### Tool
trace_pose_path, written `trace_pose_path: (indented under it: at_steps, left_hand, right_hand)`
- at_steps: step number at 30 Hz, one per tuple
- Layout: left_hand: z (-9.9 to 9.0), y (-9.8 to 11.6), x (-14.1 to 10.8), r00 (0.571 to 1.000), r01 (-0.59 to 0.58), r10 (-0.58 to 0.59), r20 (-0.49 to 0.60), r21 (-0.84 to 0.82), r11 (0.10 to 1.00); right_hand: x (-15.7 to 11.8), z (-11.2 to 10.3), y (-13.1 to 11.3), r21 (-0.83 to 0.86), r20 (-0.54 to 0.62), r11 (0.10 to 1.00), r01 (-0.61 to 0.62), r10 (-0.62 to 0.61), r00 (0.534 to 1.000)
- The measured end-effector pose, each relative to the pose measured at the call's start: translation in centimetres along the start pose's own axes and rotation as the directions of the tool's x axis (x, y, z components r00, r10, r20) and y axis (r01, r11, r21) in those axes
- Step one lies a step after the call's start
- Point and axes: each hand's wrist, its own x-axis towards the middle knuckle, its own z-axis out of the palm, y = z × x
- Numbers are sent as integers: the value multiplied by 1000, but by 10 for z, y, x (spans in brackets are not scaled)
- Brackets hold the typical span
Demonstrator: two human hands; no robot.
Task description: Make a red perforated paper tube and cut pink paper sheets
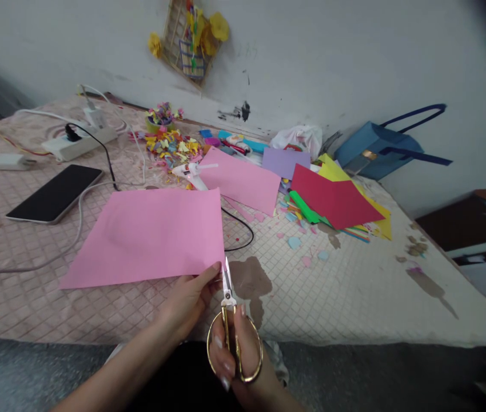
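Observation:
A large sheet of pink paper point(157, 232) is held up over the near part of the table. My left hand point(191, 297) pinches it at its lower right corner, thumb on top and the other fingers behind. In my right hand point(243, 349) is a pair of scissors point(227, 294) with gold loop handles, my fingers through the loops. The blades point away from me, at the sheet's right edge close to my left fingertips. Whether they have cut into the paper I cannot tell.
Behind the sheet lie a white glue gun point(191, 173), another pink sheet point(238, 180) and colourful paper scraps point(172, 146). Red paper point(333, 197) tops a stack at right, near a blue bag point(375, 150). Left are a black tablet-like device point(56, 193), cables and a power strip point(80, 143).

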Motion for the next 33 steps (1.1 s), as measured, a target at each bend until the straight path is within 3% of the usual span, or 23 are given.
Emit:
trace_pose_path:
  at_steps: [33]
  left_hand:
    - [0, 0, -2, 1000, 12, -12, -13, 16, 1000]
  right_hand:
    - [1, 5, -1, 109, 37, 994, -1, -3, 999]
